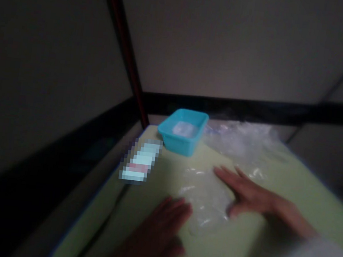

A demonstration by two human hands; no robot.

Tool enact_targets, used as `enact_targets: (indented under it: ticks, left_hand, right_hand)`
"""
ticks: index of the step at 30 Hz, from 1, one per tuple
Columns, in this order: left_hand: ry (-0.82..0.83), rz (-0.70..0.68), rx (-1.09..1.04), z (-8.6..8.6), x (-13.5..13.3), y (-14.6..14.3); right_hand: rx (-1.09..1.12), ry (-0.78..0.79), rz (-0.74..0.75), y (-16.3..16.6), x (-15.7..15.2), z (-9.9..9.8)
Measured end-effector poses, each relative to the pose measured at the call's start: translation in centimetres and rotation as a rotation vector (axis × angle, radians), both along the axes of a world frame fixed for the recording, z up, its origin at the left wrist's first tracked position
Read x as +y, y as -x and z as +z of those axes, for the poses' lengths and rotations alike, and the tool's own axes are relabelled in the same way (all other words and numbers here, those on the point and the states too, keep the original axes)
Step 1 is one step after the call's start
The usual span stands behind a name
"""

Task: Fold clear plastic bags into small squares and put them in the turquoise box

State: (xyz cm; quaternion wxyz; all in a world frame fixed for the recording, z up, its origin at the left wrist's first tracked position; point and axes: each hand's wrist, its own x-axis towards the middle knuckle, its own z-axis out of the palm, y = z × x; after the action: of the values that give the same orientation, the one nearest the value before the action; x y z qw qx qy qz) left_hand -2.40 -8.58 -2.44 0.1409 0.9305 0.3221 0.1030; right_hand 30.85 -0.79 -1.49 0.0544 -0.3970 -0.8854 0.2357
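A clear plastic bag lies flat on the pale yellow-green table, its surface wrinkled and catching light. My right hand stretches over the bag's right side with the fingers extended and the thumb apart, at or touching its edge. At the bag's left edge is my left hand, fingers stretched forward and thumb held away from them. Neither hand grips anything. The picture is dim and blurred, so contact with the bag is hard to judge.
A turquoise plastic basket with something whitish inside stands at the back. To its right lies a heap of clear plastic bags. A pixelated device with a dark cable rests at the left edge. Walls close off the back and left.
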Motion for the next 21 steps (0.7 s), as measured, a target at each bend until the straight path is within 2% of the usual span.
enact_targets:
  ticks: [8, 13, 17, 21]
  left_hand:
    - [0.021, -0.013, -0.006, 0.4, 0.3, -0.3]
    - [0.037, 0.004, -0.013, 0.5, 0.2, -0.5]
    - [0.037, -0.008, -0.012, 0.5, 0.1, -0.4]
    - [0.022, -0.011, -0.016, 0.6, 0.2, -0.5]
  right_hand:
    - [-0.024, 0.051, -0.019, -0.4, 0.0, 0.8]
    - [0.089, -0.115, 0.007, 1.1, -0.8, 1.4]
    - [0.075, -0.240, 0.056, 3.7, -1.4, 0.5]
    - [-0.016, -0.266, 0.010, 5.1, -1.5, -1.1]
